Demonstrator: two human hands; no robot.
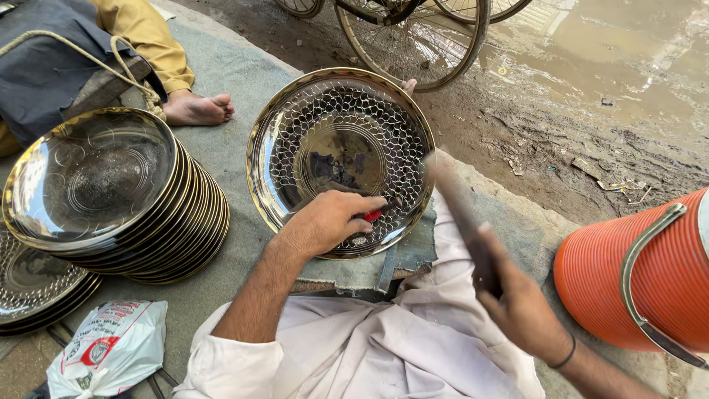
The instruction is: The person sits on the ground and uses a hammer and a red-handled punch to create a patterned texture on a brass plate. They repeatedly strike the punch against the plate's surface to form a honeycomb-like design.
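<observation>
Muddy ground [591, 111] with a puddle fills the far right, and a grey mat [236, 81] covers the near and left part of the scene, where the person sits in pale clothing. At left on the mat stands a tall stack of shiny brass plates [118, 199], tilted slightly, with a second, lower stack of patterned plates [37, 284] just beside it at the near left edge. A ribbed orange cooler [642, 273] with a metal handle sits at the right edge. Bicycle wheels [413, 37] stand at the far side, close behind the round brass plate [340, 148] that lies in the middle on a scrap of grey cloth [402, 255] over the person's lap, its surface covered with a scale-like pattern around a plain centre. Another person's bare foot [198, 109] and yellow sleeve rest on the mat at far left. A white plastic bag [111, 351] lies at the near left. The left hand [329, 222] rests on the near rim of the plate, its grip clenched around a small red-handled punch [375, 214] whose tip touches the plate. The right hand [517, 303], a dark band at its wrist, is closed around the handle of a hammer [458, 210], blurred and raised just right of the plate.
</observation>
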